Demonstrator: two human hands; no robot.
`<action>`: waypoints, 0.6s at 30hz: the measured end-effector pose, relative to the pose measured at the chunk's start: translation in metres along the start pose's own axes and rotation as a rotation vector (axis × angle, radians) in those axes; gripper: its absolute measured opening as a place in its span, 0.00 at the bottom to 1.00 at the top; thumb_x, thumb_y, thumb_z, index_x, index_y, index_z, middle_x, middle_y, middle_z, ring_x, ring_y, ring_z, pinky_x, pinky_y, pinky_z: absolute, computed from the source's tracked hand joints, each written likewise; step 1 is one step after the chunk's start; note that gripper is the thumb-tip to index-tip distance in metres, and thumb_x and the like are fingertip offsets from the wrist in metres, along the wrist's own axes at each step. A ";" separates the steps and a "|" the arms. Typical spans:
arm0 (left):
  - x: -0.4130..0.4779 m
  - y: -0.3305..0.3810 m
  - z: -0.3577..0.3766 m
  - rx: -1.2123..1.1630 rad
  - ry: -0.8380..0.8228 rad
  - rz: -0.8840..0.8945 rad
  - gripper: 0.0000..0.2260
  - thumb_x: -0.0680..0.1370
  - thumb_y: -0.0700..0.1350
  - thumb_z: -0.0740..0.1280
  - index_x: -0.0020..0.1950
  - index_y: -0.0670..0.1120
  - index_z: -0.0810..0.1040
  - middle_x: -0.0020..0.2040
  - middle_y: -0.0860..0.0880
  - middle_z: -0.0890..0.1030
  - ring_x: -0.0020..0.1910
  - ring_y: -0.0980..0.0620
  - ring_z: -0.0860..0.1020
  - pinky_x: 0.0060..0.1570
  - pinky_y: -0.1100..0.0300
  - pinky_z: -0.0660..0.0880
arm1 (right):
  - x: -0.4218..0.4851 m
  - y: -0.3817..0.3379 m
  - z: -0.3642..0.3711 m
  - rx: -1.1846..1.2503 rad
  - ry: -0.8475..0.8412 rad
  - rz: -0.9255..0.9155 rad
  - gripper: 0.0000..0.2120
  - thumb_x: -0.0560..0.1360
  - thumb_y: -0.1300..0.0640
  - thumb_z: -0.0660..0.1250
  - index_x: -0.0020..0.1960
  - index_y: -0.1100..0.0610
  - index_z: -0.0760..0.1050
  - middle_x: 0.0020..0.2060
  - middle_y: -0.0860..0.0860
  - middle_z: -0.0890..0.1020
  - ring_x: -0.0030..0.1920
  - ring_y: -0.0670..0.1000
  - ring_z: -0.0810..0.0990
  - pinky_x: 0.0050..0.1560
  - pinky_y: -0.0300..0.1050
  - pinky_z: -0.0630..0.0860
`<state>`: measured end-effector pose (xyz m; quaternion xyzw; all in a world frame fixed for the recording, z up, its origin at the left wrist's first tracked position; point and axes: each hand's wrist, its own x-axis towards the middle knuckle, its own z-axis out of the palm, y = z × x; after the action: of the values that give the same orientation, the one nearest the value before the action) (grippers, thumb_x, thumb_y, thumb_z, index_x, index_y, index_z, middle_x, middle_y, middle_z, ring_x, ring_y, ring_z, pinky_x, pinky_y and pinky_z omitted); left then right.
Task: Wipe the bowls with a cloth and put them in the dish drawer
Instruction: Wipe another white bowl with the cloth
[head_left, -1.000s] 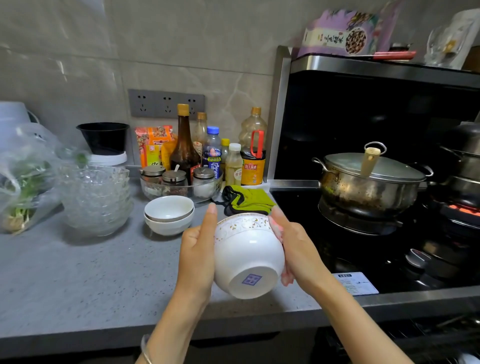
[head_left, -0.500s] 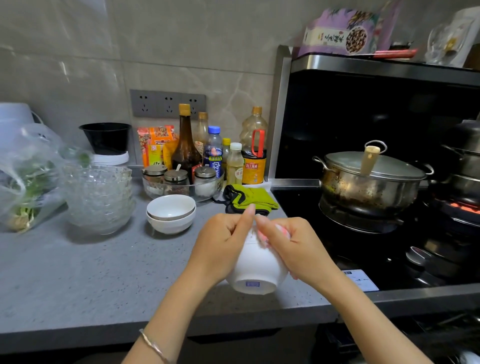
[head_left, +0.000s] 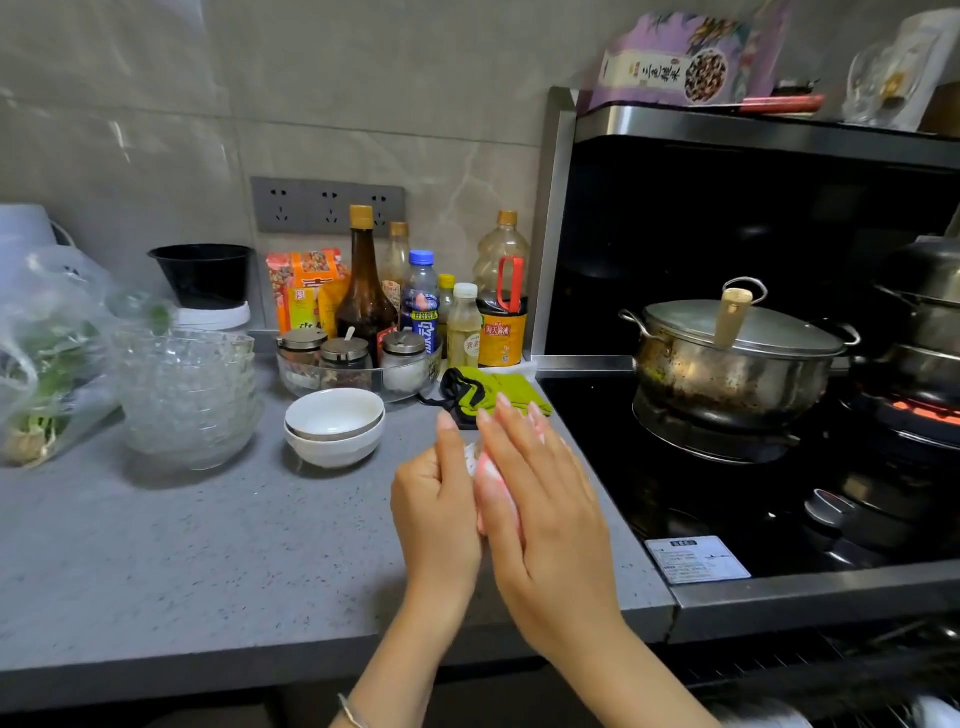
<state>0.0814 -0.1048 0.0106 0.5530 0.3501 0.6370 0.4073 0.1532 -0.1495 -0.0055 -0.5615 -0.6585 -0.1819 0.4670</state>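
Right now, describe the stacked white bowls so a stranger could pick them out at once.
Start at the grey counter left of the black stove. Near its back, just in front of the round glass tray of spice jars and right of the clear glass bowls, sit two white bowls nested upright. They alone are opaque white; the neighbouring stack is see-through glass.

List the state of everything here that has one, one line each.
Left hand: curled, gripping the bowl, which is nearly hidden.
Right hand: fingers straight, pressing the cloth on the bowl.
White bowls: two, stacked upright on the counter.
Glass bowls: stacked upright.
Pot: lid on, on the stove.
Far burner: glowing red.
Jars: lids on.
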 end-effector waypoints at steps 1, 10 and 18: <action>0.000 0.000 0.000 0.002 0.016 0.002 0.26 0.76 0.60 0.55 0.21 0.48 0.63 0.20 0.50 0.65 0.24 0.51 0.63 0.28 0.52 0.61 | 0.003 0.002 -0.002 0.051 0.008 0.003 0.22 0.83 0.47 0.47 0.74 0.50 0.64 0.74 0.45 0.65 0.75 0.46 0.59 0.73 0.48 0.59; 0.000 0.012 -0.003 -0.109 0.051 -0.056 0.25 0.77 0.60 0.57 0.23 0.49 0.66 0.23 0.49 0.69 0.26 0.52 0.68 0.30 0.56 0.65 | 0.010 -0.005 -0.007 0.149 0.060 0.076 0.23 0.82 0.45 0.46 0.72 0.50 0.67 0.72 0.45 0.68 0.74 0.47 0.63 0.73 0.45 0.59; 0.001 0.019 -0.016 -0.181 -0.087 -0.102 0.26 0.72 0.61 0.61 0.27 0.40 0.73 0.27 0.43 0.76 0.27 0.49 0.75 0.29 0.58 0.69 | 0.024 0.000 -0.025 0.641 -0.081 0.332 0.18 0.79 0.46 0.53 0.61 0.49 0.76 0.50 0.43 0.81 0.51 0.37 0.78 0.48 0.31 0.73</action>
<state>0.0631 -0.1121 0.0257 0.5225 0.3009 0.6199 0.5022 0.1649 -0.1549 0.0264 -0.4926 -0.5998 0.1345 0.6160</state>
